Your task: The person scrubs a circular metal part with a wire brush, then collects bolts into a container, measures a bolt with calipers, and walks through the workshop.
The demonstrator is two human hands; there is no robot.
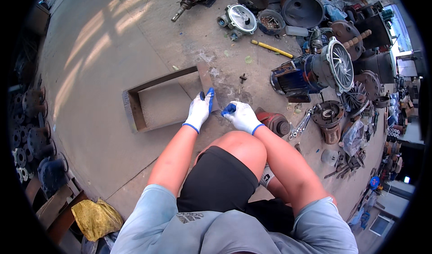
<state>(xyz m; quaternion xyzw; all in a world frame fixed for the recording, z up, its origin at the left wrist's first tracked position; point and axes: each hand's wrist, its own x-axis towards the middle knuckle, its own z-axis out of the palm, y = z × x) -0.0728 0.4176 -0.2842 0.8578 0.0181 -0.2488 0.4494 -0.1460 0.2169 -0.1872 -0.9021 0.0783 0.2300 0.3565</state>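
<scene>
I crouch over a concrete floor with both hands in white gloves with blue fingertips. My left hand [199,110] rests on the near right end of a rusty rectangular steel frame [135,114], fingers spread on its edge. My right hand [240,115] hovers just right of the frame, fingers curled; whether something small is pinched in it I cannot tell. A reddish motor part [275,122] lies right behind my right hand. My bare knee sits below both hands.
A blue electric motor with a finned fan cover [315,71] lies to the right. Wrenches [300,125], a yellow-handled tool [272,49], housings and covers [240,19] crowd the back and right. Flanges [27,132] are stacked at left, with a yellow bag [95,218].
</scene>
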